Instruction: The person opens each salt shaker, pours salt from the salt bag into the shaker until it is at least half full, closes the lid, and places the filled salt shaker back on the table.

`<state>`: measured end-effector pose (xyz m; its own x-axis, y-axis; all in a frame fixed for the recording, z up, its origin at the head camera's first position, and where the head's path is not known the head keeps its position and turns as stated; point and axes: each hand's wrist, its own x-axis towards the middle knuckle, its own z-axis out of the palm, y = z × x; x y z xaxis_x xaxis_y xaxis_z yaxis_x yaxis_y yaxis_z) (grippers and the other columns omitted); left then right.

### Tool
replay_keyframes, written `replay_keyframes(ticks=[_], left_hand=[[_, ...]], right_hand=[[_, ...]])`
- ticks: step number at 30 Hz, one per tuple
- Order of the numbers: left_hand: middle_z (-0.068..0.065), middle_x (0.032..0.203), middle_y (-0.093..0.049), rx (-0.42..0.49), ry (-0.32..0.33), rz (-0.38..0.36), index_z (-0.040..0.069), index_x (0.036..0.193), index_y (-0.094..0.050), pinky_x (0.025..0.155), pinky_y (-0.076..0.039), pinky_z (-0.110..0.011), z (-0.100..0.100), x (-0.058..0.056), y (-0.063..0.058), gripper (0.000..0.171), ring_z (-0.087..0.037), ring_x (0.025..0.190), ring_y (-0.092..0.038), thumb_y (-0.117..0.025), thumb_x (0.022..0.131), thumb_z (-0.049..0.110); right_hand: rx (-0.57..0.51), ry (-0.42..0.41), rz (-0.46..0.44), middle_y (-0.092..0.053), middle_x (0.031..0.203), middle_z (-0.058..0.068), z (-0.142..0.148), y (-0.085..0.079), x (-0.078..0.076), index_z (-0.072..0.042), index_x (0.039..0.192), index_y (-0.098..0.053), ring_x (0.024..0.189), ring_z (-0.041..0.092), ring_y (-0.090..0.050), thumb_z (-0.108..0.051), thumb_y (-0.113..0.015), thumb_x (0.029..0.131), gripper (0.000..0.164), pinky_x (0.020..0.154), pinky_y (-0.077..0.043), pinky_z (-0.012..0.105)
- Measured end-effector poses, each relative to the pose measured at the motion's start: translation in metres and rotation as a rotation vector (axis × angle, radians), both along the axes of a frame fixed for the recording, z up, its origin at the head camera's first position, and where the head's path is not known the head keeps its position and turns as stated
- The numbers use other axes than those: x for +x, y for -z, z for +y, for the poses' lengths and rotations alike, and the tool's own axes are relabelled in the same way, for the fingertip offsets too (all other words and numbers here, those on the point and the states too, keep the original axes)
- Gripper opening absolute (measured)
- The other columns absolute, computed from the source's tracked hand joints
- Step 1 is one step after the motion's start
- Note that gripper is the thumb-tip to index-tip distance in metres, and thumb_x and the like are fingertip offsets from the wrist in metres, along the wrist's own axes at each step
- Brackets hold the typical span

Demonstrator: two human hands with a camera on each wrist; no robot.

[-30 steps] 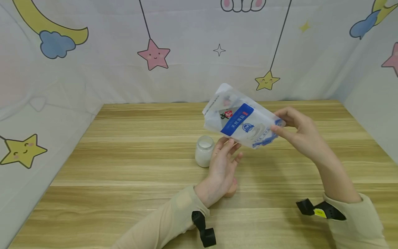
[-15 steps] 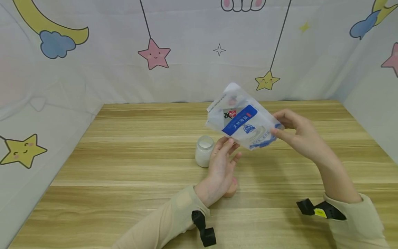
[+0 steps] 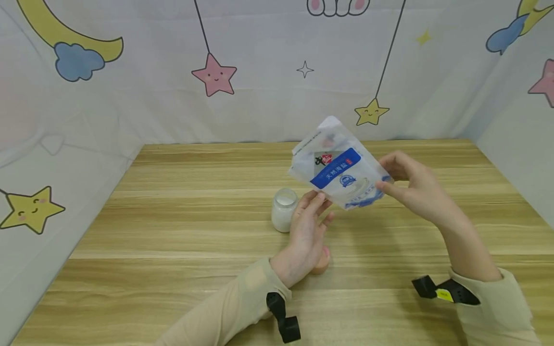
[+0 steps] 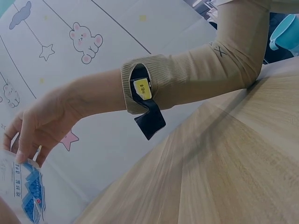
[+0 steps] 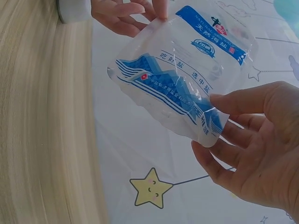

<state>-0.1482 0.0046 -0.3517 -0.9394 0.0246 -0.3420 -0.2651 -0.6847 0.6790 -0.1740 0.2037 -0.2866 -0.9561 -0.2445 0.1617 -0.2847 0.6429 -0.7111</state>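
A white and blue plastic salt bag [image 3: 335, 168] is held tilted above the table, its printed front showing in the head view. My left hand [image 3: 305, 230] pinches the bag's lower left edge between thumb and index finger, the other fingers loosely spread. At the bag's lower right corner, my right hand [image 3: 417, 187] grips it with the thumb in front and the fingers behind; the right wrist view shows this corner [image 5: 212, 126] closely. Just left of my left hand stands an uncapped glass jar [image 3: 283, 216] with white contents.
A small rounded pinkish-brown thing [image 3: 321, 263] lies partly hidden under my left wrist. The wood-grain table [image 3: 173, 250] ends at a white cloth backdrop [image 3: 259, 115] with printed stars. A turquoise container [image 4: 285, 32] shows at the left wrist view's right edge.
The salt bag has turned clockwise in the head view, its upper end shifting right and standing steeper. My right hand moves slightly left with it; my left hand keeps almost the same place.
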Motion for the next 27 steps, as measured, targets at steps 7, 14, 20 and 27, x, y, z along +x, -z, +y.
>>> replay_keyframes(ticks=[7, 14, 20, 27], left_hand=[[0.012, 0.091, -0.067, -0.011, -0.018, -0.006, 0.022, 0.094, -0.062, 0.082, -0.048, -0.024, 0.0006, 0.0, -0.0001, 0.005, -0.009, 0.097, -0.058, -0.062, 0.092, 0.018], [0.011, 0.092, -0.067, -0.015, -0.014, -0.004, 0.021, 0.096, -0.062, 0.082, -0.047, -0.024, 0.0006, 0.0002, 0.0008, 0.006, -0.009, 0.098, -0.058, -0.062, 0.092, 0.018], [0.012, 0.095, -0.068, -0.027, -0.013, -0.015, 0.02, 0.101, -0.063, 0.082, -0.047, -0.024, 0.0, 0.0007, 0.0008, 0.01, -0.009, 0.099, -0.057, -0.062, 0.092, 0.019], [0.01, 0.096, -0.068, -0.026, -0.013, -0.039, 0.02, 0.103, -0.063, 0.084, -0.046, -0.024, -0.0002, 0.0006, 0.0015, 0.012, -0.009, 0.101, -0.057, -0.062, 0.091, 0.018]], right_hand=[[0.038, 0.02, -0.009, -0.066, 0.112, 0.011, 0.0003, 0.001, -0.001, -0.01, 0.115, -0.056, 0.106, 0.027, -0.06, -0.013, -0.063, 0.092, 0.024, 0.088, -0.046, 0.045], [0.065, 0.021, 0.009, -0.065, 0.112, 0.009, -0.0001, 0.0022, -0.0029, -0.01, 0.116, -0.054, 0.103, 0.024, -0.06, -0.01, -0.063, 0.092, 0.026, 0.087, -0.047, 0.04], [0.088, -0.016, 0.06, -0.065, 0.108, 0.01, 0.0035, 0.005, -0.0049, -0.006, 0.111, -0.057, 0.096, 0.016, -0.058, -0.01, -0.063, 0.092, 0.02, 0.083, -0.045, 0.025], [0.107, -0.007, 0.051, -0.065, 0.107, 0.01, 0.0046, 0.0061, -0.0057, -0.006, 0.111, -0.058, 0.094, 0.014, -0.056, -0.012, -0.062, 0.093, 0.02, 0.084, -0.044, 0.023]])
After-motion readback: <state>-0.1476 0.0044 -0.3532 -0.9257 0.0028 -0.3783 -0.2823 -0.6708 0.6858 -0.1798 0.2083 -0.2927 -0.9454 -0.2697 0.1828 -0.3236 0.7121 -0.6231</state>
